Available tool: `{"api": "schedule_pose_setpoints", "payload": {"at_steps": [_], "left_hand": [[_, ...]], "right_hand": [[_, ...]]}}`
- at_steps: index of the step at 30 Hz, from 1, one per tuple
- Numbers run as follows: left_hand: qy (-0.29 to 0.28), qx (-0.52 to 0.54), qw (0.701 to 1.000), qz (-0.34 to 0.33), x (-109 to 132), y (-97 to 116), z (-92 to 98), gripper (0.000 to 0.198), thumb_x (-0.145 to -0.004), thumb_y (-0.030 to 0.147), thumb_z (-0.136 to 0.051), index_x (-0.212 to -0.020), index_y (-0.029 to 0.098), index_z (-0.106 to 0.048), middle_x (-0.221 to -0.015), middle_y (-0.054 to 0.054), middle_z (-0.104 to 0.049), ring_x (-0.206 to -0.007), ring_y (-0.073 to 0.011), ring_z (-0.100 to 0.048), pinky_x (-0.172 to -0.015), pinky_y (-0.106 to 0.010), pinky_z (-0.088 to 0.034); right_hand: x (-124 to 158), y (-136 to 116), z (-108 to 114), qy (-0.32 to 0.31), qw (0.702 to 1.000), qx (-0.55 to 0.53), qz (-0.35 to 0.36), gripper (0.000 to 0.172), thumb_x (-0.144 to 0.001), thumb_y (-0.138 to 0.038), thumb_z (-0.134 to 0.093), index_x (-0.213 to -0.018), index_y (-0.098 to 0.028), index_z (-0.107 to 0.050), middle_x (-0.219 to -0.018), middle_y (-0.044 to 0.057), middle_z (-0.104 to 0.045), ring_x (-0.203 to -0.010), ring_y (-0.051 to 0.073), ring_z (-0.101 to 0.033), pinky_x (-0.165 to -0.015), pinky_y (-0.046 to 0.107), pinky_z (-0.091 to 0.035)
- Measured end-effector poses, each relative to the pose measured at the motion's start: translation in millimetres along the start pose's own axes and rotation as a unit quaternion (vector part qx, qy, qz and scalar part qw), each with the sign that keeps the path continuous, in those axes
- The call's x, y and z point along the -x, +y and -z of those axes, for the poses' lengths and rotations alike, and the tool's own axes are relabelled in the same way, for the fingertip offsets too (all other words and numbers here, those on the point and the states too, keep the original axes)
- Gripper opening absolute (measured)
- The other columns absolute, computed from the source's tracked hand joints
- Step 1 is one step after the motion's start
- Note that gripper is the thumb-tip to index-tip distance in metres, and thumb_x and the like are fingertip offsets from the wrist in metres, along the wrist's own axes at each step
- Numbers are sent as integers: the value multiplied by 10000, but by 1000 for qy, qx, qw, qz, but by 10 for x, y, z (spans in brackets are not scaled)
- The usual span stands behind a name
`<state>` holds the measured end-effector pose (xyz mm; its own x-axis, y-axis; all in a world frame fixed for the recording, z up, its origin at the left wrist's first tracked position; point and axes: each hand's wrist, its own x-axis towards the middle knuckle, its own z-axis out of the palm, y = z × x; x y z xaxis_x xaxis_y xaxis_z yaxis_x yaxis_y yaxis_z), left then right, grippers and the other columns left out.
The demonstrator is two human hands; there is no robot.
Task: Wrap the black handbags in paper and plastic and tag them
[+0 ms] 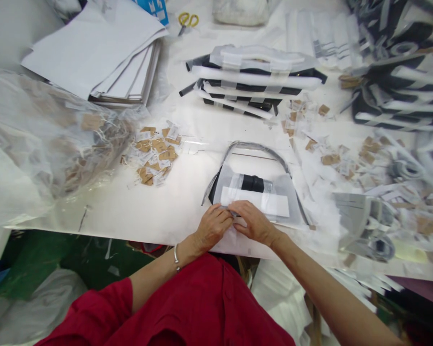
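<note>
My white table | straight before me: wrapped black handbag, handle arched | left: heap of brown hang tags, clear plastic bag of tags | far left: stack of white sheets | far: stack of wrapped bags, yellow-handled scissors | right: scattered tags

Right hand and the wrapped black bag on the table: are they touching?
Touching. The head view shows the right hand lying on the white wrapping of the wrapped black bag, fingers pressed onto it.
</note>
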<state>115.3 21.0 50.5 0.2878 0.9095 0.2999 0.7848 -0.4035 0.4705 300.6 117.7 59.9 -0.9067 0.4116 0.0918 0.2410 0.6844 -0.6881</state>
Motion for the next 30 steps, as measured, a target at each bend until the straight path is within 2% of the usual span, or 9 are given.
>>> {"api": "schedule_pose_setpoints", "payload": {"at_steps": [5, 8, 13, 16, 19, 21, 24, 30], "left_hand": [[-6, -2, 1000, 7, -77, 117, -114, 251, -965, 118, -390, -1002, 166, -633, -952, -58, -691, -932, -150, -638, -905, -332, -505], [-6, 18, 999, 40, -130, 174, -178, 220, -958, 135, -417, -1013, 152, -629, -921, -62, -685, -866, -158, -650, -791, -297, -548], [6, 101, 991, 83, -171, 232, -160, 263, -919, 70, -403, -1079, 149, -595, -1011, -77, -677, -996, -164, -637, -862, -288, -556], [34, 120, 989, 81, -88, 208, -74, 199, -912, 123, -465, -1076, 160, -572, -1016, -89, -671, -1015, -188, -623, -894, -344, -555], [72, 111, 986, 100, 14, 123, 5, 295, -926, 93, -409, -1195, 147, -516, -1097, -118, -647, -1080, -198, -596, -938, -389, -537], [57, 107, 988, 97, 45, 54, 23, 356, -933, 61, -355, -1247, 150, -497, -1151, -122, -630, -1112, -193, -580, -954, -395, -525], [17, 99, 992, 81, 42, -21, -12, 328, -958, 90, -374, -1242, 157, -523, -1182, -116, -627, -1114, -195, -572, -954, -393, -509], [-2, 69, 992, 102, 22, -6, -181, 209, -983, 177, -436, -1088, 168, -617, -1047, -78, -683, -954, -186, -601, -829, -351, -486]], "right_hand": [[46, 46, -83, 13, 1000, 18, 21, 595, -799, -42, -485, -1380, -158, -422, -1224, 157, -605, -1179, 283, -532, -1000, 528, -462], [57, 78, -108, 36, 999, 26, 17, 558, -819, -26, -472, -1358, -166, -446, -1184, 146, -628, -1140, 272, -560, -971, 505, -489], [53, 98, -79, 80, 997, 0, -14, 404, -901, -115, -450, -1294, -186, -511, -1145, 141, -654, -1084, 253, -604, -922, 470, -529], [57, 94, -53, 78, 997, -5, 12, 321, -911, -227, -522, -1227, -190, -559, -1111, 130, -683, -1113, 258, -609, -929, 463, -535], [62, 92, -53, 87, 995, 21, 38, 247, -912, -212, -520, -1145, -189, -602, -1085, 119, -702, -1136, 243, -613, -945, 445, -538], [65, 93, -63, 98, 993, 47, 52, 246, -908, -133, -476, -1100, -189, -619, -1097, 119, -703, -1152, 227, -611, -957, 427, -538], [72, 98, -74, 107, 988, 80, 83, 275, -893, -59, -442, -1062, -181, -622, -1126, 129, -695, -1174, 213, -602, -974, 413, -538], [110, 101, -20, 108, 984, 93, 108, 294, -878, -18, -421, -1039, -181, -605, -1099, 108, -703, -1175, 200, -604, -996, 411, -534]]}}
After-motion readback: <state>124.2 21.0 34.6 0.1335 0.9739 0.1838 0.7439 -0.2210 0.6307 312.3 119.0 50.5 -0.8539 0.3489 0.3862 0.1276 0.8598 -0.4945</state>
